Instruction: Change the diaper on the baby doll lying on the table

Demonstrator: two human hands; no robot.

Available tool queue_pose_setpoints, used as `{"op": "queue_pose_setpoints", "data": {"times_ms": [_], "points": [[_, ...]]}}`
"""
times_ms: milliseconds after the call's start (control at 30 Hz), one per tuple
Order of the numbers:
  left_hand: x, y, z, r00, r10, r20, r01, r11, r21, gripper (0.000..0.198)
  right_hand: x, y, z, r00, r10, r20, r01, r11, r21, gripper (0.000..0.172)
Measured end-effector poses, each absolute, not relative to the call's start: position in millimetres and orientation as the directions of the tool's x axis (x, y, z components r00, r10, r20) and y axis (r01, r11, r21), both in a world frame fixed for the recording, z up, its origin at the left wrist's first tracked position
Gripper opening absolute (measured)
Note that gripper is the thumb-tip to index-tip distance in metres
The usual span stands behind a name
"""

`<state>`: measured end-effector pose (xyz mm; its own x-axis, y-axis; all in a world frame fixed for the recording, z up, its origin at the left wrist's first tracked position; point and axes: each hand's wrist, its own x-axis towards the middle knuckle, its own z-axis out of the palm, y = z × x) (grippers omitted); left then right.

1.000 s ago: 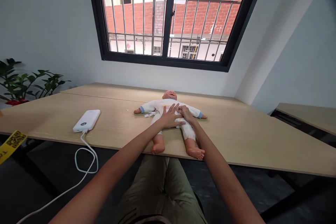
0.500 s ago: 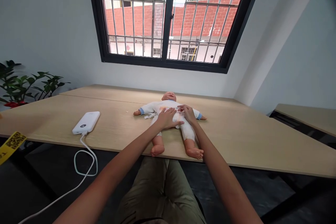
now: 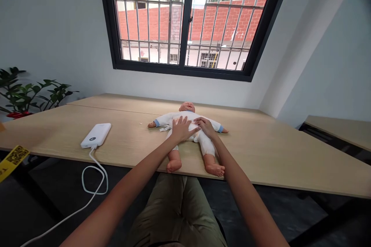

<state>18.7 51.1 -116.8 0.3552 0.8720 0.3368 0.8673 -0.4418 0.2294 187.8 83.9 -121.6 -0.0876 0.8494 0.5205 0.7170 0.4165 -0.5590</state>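
Observation:
A baby doll lies on its back on the table, head toward the window and bare feet at the near edge. It wears a white romper with blue cuffs, its arms spread to both sides. My left hand lies open and flat on the romper's front, fingers spread. Beside it my right hand has its fingers bent together on the cloth at the doll's right-hand side in view; its fingertips are partly hidden. A loose white flap of cloth sticks out left of the doll's body.
A white power bank with a white cable hanging off the edge lies left on the wooden table. A leafy plant stands far left, and a yellow tag juts in. Behind is a barred window.
My left hand has turned and spread its fingers more toward the doll's head. My right hand has shifted slightly left and lowered onto the romper. The doll stays in place.

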Motion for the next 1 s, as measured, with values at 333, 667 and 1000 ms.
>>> {"op": "queue_pose_setpoints", "data": {"times_ms": [333, 667, 1000], "points": [[-14, 86, -111, 0.223, 0.866, 0.448, 0.633, -0.478, 0.609, 0.043, 194, 89, -123, -0.195, 0.835, 0.515, 0.689, 0.491, -0.534, 0.02], [-111, 99, -124, 0.202, 0.921, 0.333, 0.737, -0.367, 0.568, 0.006, 173, 81, -93, -0.129, 0.768, 0.628, 0.486, 0.6, -0.635, 0.026], [-103, 102, -139, 0.164, 0.956, 0.243, 0.859, -0.259, 0.441, 0.009, 93, 106, -62, -0.626, 0.741, 0.244, 0.648, 0.668, -0.366, 0.027]]}}
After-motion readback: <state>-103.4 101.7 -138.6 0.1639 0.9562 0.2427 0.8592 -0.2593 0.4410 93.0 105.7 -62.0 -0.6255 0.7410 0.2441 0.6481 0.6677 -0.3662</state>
